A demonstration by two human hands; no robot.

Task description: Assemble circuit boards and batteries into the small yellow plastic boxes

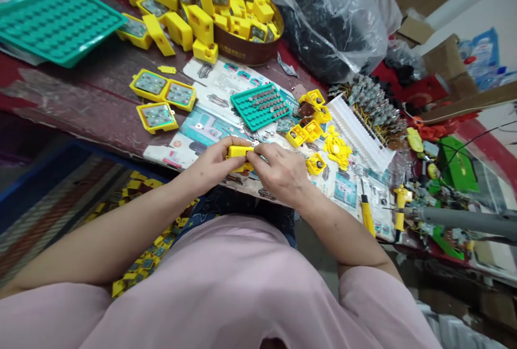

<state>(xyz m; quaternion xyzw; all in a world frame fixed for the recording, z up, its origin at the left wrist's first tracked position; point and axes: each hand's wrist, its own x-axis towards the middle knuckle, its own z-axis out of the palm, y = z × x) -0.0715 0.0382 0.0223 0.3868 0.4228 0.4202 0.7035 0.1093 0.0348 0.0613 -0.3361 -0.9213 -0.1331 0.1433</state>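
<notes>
My left hand (pixel 212 165) and my right hand (pixel 280 172) meet at the table's near edge, both closed around a small yellow plastic case (pixel 239 152). The left fingers curl over its left end and the right fingertips press on its right end. Just beyond the hands lies a small green tray (pixel 258 105) holding several dark button cells. More small yellow case parts (pixel 307 131) lie to the right of that tray. Most of the held case is hidden by my fingers.
A round tin (pixel 246 50) heaped with yellow cases stands at the back, with three finished yellow cases (pixel 162 98) at the left. Large green trays (pixel 56 20) lie far left. A white rack (pixel 357 133) of wired parts, a yellow-handled screwdriver (pixel 367 214) and a plastic bag (pixel 331 20) sit to the right.
</notes>
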